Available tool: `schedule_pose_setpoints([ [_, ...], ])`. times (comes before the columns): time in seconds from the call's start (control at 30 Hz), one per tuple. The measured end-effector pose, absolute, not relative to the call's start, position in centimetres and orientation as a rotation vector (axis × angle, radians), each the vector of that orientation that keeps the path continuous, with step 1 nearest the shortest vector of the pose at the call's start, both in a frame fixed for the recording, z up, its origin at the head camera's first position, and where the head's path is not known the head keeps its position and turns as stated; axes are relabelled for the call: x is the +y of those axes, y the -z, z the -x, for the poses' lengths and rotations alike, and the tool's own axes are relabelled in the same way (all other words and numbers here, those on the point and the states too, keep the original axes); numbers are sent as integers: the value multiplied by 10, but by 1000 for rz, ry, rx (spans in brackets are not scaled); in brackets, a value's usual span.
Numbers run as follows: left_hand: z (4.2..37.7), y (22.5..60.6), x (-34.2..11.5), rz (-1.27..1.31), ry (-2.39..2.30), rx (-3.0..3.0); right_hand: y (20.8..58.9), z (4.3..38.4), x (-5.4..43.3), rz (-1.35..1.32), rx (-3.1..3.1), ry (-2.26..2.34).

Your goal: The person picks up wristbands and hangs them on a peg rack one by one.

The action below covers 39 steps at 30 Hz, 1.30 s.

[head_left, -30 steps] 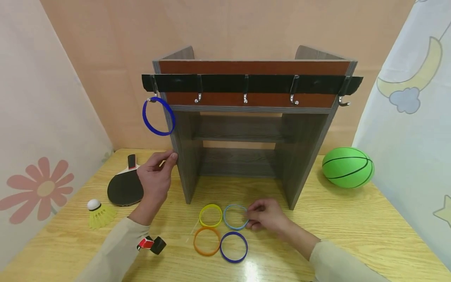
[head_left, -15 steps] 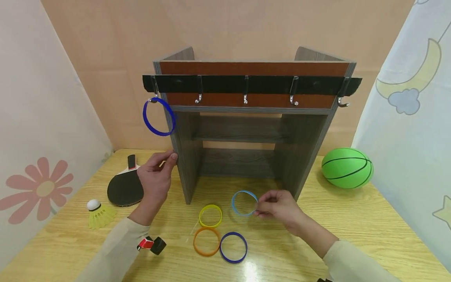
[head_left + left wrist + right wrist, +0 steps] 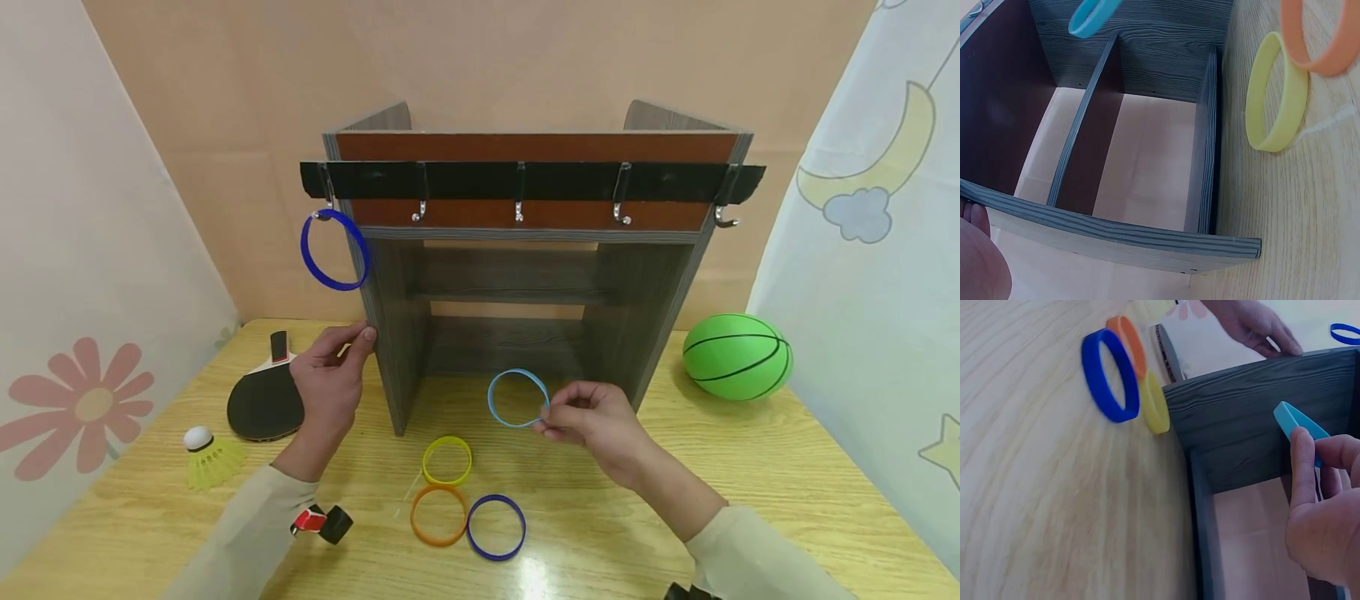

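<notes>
Right hand (image 3: 597, 423) lifts light-blue ring (image 3: 1289, 417) towards twelve o'clock, fingers pinching it, free of worktop (image 3: 600, 546); left hand (image 3: 328, 379) grips cabinet (image 3: 513, 275), nine o'clock.

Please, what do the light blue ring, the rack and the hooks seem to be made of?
Light blue ring: probably silicone, matte; smooth, evenly coloured band.
Rack: wood or wood-look board, matte; grey grain lines, possibly printed.
Hooks: likely metal, polished; bright highlights.
</notes>
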<state>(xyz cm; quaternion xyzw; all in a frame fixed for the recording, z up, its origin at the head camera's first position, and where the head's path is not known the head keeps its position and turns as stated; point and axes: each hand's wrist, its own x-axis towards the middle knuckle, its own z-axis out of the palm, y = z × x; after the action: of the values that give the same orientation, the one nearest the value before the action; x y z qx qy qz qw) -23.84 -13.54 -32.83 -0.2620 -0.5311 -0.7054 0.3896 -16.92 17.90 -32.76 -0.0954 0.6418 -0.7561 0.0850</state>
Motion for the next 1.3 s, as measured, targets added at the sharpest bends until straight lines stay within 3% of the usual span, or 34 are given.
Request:
schedule_pose_setpoints([
  [1.3,237,327,-135,648,1800,-1353,224,168,101,597,1629,2530],
])
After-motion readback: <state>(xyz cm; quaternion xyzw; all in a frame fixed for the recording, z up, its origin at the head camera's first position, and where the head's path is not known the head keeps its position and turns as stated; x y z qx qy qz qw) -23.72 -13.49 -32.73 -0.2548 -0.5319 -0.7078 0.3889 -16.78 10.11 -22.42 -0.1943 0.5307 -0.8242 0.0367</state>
